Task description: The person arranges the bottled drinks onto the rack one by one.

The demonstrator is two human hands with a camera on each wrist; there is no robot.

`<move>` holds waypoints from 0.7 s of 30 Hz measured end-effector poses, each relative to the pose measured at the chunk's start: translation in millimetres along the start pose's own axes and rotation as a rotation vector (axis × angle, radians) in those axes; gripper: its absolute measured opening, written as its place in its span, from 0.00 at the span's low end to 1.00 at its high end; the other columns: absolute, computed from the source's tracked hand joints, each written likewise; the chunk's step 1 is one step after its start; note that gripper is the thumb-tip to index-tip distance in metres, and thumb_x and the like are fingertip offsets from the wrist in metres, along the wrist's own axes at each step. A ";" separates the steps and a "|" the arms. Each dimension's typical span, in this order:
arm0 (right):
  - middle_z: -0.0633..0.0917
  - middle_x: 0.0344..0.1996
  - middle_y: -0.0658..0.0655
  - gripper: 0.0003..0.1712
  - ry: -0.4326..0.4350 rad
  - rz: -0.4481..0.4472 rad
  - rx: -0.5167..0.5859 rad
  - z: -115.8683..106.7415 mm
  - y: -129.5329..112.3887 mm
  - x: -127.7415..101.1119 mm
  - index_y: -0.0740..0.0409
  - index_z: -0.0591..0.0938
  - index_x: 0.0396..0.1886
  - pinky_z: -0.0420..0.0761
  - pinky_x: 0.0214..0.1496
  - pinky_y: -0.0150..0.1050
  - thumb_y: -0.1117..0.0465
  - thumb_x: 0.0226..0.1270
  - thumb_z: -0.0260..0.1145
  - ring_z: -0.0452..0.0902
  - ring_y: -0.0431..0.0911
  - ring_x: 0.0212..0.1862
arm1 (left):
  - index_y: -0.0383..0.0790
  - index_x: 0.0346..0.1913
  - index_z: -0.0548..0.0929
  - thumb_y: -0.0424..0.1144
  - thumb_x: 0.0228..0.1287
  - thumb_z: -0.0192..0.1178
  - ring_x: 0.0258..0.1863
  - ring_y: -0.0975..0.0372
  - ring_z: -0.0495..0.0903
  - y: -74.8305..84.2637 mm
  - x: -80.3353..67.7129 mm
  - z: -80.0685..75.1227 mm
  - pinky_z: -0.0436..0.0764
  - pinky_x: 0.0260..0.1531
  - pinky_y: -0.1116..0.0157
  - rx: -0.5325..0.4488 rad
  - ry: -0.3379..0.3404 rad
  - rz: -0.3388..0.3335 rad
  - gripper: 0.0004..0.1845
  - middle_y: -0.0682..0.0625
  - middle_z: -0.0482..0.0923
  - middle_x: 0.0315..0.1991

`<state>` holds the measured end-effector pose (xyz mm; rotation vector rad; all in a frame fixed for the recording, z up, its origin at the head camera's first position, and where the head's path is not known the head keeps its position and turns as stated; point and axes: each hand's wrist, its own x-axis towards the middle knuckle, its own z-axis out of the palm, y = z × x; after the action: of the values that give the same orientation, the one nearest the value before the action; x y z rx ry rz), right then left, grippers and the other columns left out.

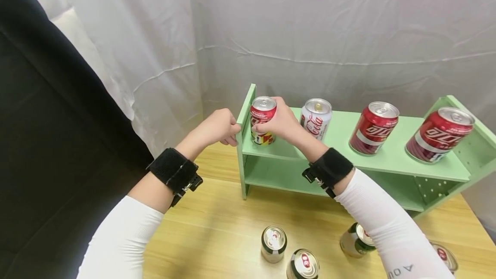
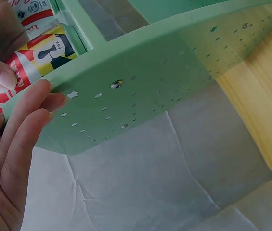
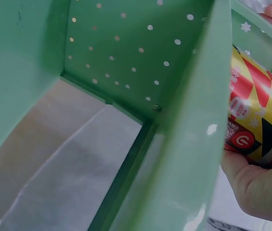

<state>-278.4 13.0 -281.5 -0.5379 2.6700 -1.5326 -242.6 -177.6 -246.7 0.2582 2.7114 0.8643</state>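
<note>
Can in hand: red/yellow can (image 1: 263, 119), upright, upper centre of head view, at far left end of the green shelf (image 1: 387, 158) top board, just beside the side panel (image 1: 245, 111).
R hand: right hand (image 1: 280, 122) is wrapped round the can's side, thumb and fingers curled on the wall; grasp seen also in R wrist view, palm under the can (image 3: 258, 122).
L hand: left hand (image 1: 218, 127) is set against the outer face of the side panel, fingers (image 2: 27, 113) fairly straight, pressing/steadying; nothing is gripped.
Handling (judged): thin metal wall, stiff if full, easily dented if squeezed hard; smooth printed skin, prob. a bit slippery; weight can't be told, tab looks unopened so likely full.
Best hold (judged): mid-body, round the girth, kept upright; rim not to be pinched.
Neighbours: white Coca-Cola can (image 1: 315, 119) close to the R; two red cans (image 1: 373, 127) farther R, well apart.
Lower frame: green cans (image 1: 273, 243) are stood on the wooden table (image 1: 217, 227).
</note>
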 end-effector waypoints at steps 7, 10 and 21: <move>0.77 0.51 0.62 0.49 -0.020 -0.014 0.058 -3.3 1.7 2.1 0.65 0.63 0.62 0.78 0.56 0.45 0.63 0.38 0.77 0.76 0.53 0.52 | 0.30 0.30 0.81 0.33 0.65 0.48 0.28 0.57 0.86 2.7 -3.2 -1.3 0.86 0.31 0.63 0.008 0.001 -0.015 0.13 0.41 0.86 0.28; 0.78 0.51 0.62 0.48 -0.026 -0.005 0.049 -4.6 2.7 2.7 0.64 0.64 0.62 0.78 0.57 0.45 0.62 0.39 0.77 0.76 0.52 0.52 | 0.31 0.30 0.81 0.33 0.65 0.48 0.27 0.57 0.86 3.3 -3.8 -1.5 0.86 0.31 0.63 0.008 0.002 -0.018 0.13 0.41 0.86 0.28; 0.72 0.59 0.64 0.57 -0.041 -0.073 0.087 -3.7 7.6 -4.8 0.62 0.52 0.71 0.73 0.63 0.46 0.60 0.45 0.76 0.71 0.53 0.59 | 0.28 0.34 0.82 0.33 0.65 0.48 0.27 0.57 0.86 2.9 -3.4 -2.2 0.86 0.29 0.64 0.002 0.010 -0.018 0.13 0.41 0.86 0.28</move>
<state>-276.7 21.0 -286.6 -0.6618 2.5672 -1.6281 -239.8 -177.2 -242.6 0.2307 2.7194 0.8602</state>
